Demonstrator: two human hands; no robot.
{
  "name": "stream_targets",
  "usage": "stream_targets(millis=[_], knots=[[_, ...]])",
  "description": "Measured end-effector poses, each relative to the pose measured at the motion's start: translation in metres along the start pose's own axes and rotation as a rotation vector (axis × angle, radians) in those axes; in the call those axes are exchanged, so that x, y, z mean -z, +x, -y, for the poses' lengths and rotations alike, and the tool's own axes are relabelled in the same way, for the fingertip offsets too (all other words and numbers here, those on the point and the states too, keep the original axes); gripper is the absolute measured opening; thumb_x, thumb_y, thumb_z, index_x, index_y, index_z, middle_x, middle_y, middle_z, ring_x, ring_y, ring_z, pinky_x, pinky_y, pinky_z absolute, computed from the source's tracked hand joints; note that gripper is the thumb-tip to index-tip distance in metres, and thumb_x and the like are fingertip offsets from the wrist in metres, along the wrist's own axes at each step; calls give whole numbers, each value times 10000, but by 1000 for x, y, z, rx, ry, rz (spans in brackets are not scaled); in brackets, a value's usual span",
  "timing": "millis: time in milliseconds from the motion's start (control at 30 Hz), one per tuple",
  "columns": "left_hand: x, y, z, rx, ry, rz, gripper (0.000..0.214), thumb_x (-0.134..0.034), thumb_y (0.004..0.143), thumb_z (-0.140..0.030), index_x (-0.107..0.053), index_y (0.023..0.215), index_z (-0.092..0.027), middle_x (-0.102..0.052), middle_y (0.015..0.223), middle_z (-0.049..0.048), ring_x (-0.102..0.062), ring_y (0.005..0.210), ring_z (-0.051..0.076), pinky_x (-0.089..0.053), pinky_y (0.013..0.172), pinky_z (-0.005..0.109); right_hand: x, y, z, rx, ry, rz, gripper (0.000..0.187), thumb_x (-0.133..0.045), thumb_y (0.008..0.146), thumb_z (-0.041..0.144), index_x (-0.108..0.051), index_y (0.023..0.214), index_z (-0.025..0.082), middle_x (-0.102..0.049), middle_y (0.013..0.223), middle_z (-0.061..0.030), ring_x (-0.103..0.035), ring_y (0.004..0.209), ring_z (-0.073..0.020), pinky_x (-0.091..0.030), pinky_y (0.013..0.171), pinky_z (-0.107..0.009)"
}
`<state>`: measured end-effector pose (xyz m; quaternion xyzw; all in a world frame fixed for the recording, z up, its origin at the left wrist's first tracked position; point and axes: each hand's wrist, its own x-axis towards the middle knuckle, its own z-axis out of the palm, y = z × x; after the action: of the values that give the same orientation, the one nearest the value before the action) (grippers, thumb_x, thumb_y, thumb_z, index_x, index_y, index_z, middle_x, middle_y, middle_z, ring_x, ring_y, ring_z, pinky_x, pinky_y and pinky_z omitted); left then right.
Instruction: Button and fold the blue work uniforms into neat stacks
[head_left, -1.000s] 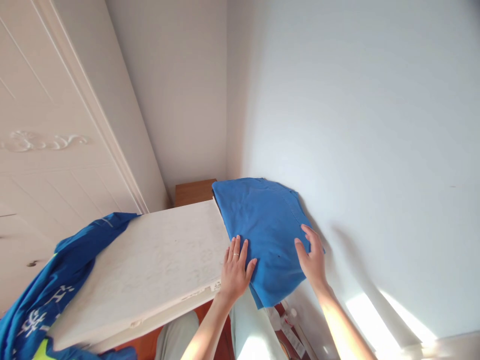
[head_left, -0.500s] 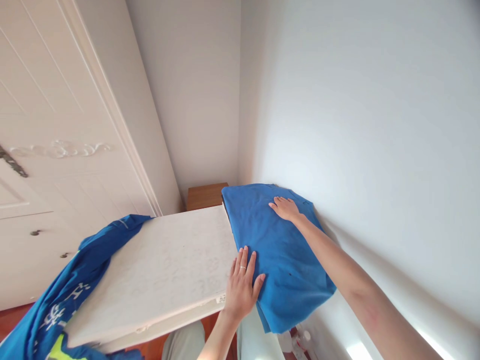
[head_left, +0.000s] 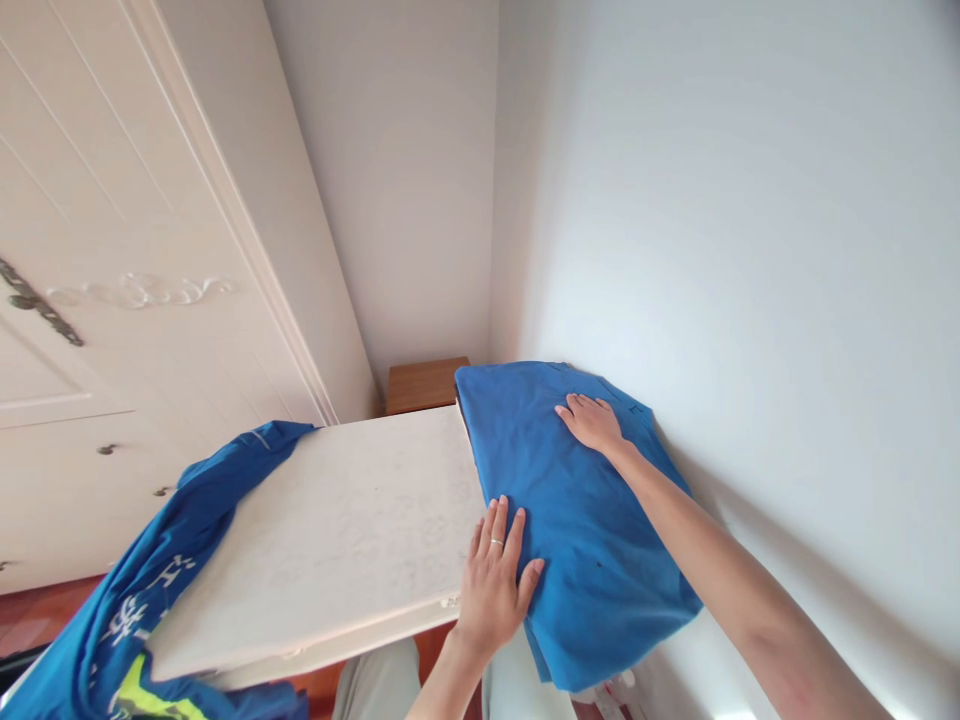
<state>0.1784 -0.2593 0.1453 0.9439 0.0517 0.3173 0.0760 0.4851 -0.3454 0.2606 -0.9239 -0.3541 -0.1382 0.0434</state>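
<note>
A blue cloth garment [head_left: 551,480] lies spread over the right end of a white cloth-covered board [head_left: 337,530]. My right hand [head_left: 594,424] rests flat on the upper part of the blue garment, fingers outstretched. My left hand [head_left: 495,580], with a ring on one finger, lies at the garment's left edge, where it meets the board. Its fingers are extended too, and nothing is gripped. Another blue garment [head_left: 172,570], with white lettering and a yellow-green patch, drapes over the board's left end.
A white cabinet [head_left: 150,250] with carved trim and dark handles stands at the left. Behind the board is a small brown wooden surface [head_left: 427,385] in the corner. The white wall [head_left: 750,250] rises close on the right. Reddish flooring [head_left: 52,610] shows below.
The view has shifted slightly, so the scene sits further right. Both hands keep nearly the same places on the blue garment.
</note>
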Motion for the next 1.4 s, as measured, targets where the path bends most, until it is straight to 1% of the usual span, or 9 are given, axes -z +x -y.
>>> stream_targets(millis=[300,500,567,733,900,1100,1233,1300,1400], knots=[[4,-1,-1,11,-32,17,681,-445,968,-441,-187,1555,-212,-201,1598,96,-218,1467,291,-354,1127,444,3,4,-2,-18,-10,111,572,-208,1009,481,-527,1338,139,-487,1454,-151,-386,1387,-271,-239,1131,-468],[7,-3,-2,16,-49,40,668,-435,972,-453,-202,1551,-214,-170,1605,94,-202,1472,284,-331,1142,440,17,35,4,-80,-11,306,662,-289,949,616,-702,1105,123,-662,1191,-219,-614,1131,-357,-439,945,-500],[8,-3,-3,22,-49,52,668,-435,972,-456,-206,1549,-210,-168,1604,97,-201,1472,282,-327,1145,440,16,43,15,-70,-16,291,692,-286,939,638,-674,1170,114,-614,1266,-238,-569,1192,-379,-415,968,-532],[15,-2,-8,50,-71,63,686,-442,960,-486,-209,1548,-221,-180,1600,93,-196,1473,279,-332,1145,451,1,37,38,87,6,236,606,-257,977,547,-510,1385,177,-484,1456,-145,-389,1381,-298,-293,1107,-502],[19,-4,-11,103,-176,119,700,-421,948,-535,-199,1553,-262,-129,1612,59,-141,1482,268,-273,1187,467,-17,34,28,124,15,197,631,-224,975,531,-512,1383,145,-464,1470,-164,-368,1391,-326,-259,1118,-568],[15,0,-6,185,-412,173,808,-505,863,-640,-254,1542,-282,-124,1606,44,-108,1485,285,-216,1205,509,-29,40,20,111,35,198,688,-257,945,560,-474,1428,121,-423,1492,-192,-328,1413,-327,-245,1121,-546],[43,-4,20,238,-681,213,670,-656,805,-571,-560,1368,-222,-450,1485,88,-440,1359,282,-460,1068,368,-31,38,18,100,75,195,745,-260,903,568,-446,1452,100,-373,1518,-210,-287,1435,-313,-233,1116,-517],[68,-21,42,359,-700,151,496,-576,884,-522,-635,1267,-213,-634,1312,53,-633,1159,216,-550,924,269,-36,39,14,112,115,170,780,-257,864,583,-476,1433,95,-400,1496,-225,-304,1426,-322,-238,1109,-524],[113,-68,86,582,-541,-27,499,-372,978,-482,-638,1208,-128,-696,1199,91,-671,1074,207,-557,885,293,-47,46,4,121,234,88,812,-290,780,656,-613,1309,131,-489,1400,-282,-387,1372,-369,-254,1076,-564]])
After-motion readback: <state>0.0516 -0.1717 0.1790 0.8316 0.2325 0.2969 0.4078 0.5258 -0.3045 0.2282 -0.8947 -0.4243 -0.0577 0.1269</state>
